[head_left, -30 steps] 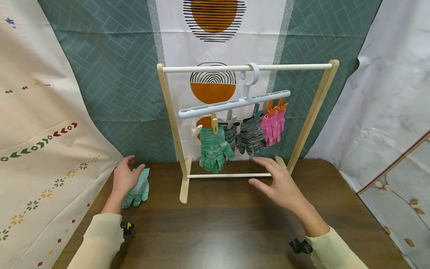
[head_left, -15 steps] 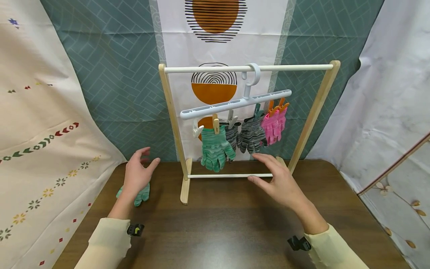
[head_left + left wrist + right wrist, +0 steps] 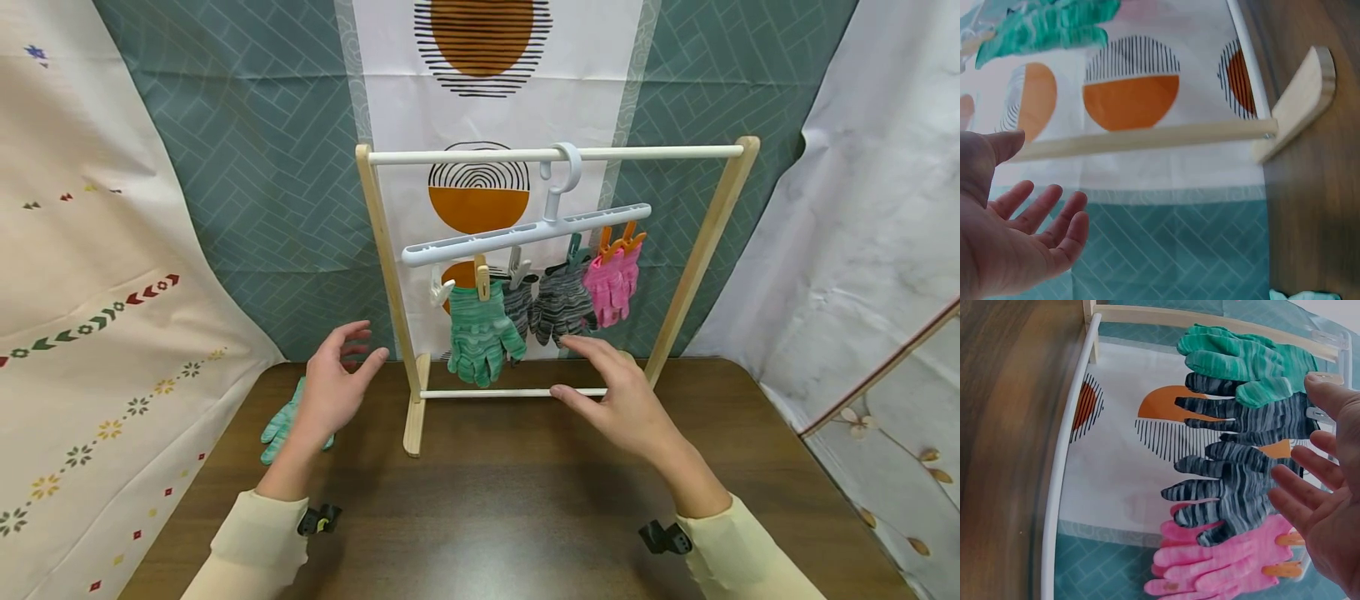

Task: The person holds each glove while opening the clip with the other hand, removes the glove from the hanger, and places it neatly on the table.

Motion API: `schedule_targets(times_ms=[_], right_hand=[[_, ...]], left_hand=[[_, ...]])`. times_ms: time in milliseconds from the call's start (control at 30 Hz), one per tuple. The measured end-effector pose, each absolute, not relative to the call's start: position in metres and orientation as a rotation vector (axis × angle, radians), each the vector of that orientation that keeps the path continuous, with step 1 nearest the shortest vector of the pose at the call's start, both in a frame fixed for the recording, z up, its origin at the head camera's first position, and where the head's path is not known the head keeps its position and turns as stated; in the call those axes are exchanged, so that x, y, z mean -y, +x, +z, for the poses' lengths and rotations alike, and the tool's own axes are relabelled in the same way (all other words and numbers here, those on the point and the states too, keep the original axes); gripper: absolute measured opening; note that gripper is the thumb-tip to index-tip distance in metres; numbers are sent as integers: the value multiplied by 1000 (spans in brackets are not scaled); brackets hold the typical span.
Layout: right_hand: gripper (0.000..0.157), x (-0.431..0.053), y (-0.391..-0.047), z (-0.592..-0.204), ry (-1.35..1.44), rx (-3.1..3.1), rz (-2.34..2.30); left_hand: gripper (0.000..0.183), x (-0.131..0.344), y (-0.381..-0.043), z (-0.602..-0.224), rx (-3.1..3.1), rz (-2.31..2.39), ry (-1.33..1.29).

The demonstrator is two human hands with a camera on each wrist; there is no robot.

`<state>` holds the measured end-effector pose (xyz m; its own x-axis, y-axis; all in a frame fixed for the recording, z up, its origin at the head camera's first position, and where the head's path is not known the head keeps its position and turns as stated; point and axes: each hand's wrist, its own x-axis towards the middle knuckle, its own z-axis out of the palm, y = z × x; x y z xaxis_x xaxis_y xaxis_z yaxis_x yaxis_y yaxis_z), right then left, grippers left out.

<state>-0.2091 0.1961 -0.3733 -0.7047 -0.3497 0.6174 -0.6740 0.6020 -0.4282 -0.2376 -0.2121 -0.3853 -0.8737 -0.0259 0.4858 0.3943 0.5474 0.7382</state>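
Observation:
My left hand [image 3: 335, 385] hovers left of the rack, its fingers relaxed and nothing in it. Partly hidden under that hand and wrist, a green striped glove [image 3: 279, 427] lies on the table. My right hand [image 3: 626, 400] hangs before the rack's right half, fingers spread and holding nothing. From a pale hanger [image 3: 525, 236] a green glove [image 3: 480, 333] hangs by a wooden clothespin [image 3: 482, 279]. Black-and-grey gloves [image 3: 1229, 487] hang beside it on a white and a teal clothespin, and pink gloves [image 3: 612, 279] on orange clothespins [image 3: 621, 242]. A white clothespin [image 3: 440, 289] at the hanger's left end holds nothing.
A wooden rack [image 3: 386, 267] with a white top rod [image 3: 465, 156] and a low white crossbar [image 3: 495, 393] stands at the back of the brown table [image 3: 480, 508]. Patterned cloths hang behind it and at both sides.
My left hand has moved right, away from above the loose green glove, toward the rack's left leg. My right hand has barely shifted; the hanging gloves stay as they were.

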Motion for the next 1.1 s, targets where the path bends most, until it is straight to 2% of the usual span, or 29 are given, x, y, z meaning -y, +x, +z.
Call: schedule_targets(times_ms=[667,1100], right_hand=[[68,-174,-215,-346,887,2279,888],[67,-152,-224,-327,970,2227,902]], left_hand=[[54,154,-231,-363,2279,-1508,-463],[50,125,-241,-355,2213,-1666,-543]])
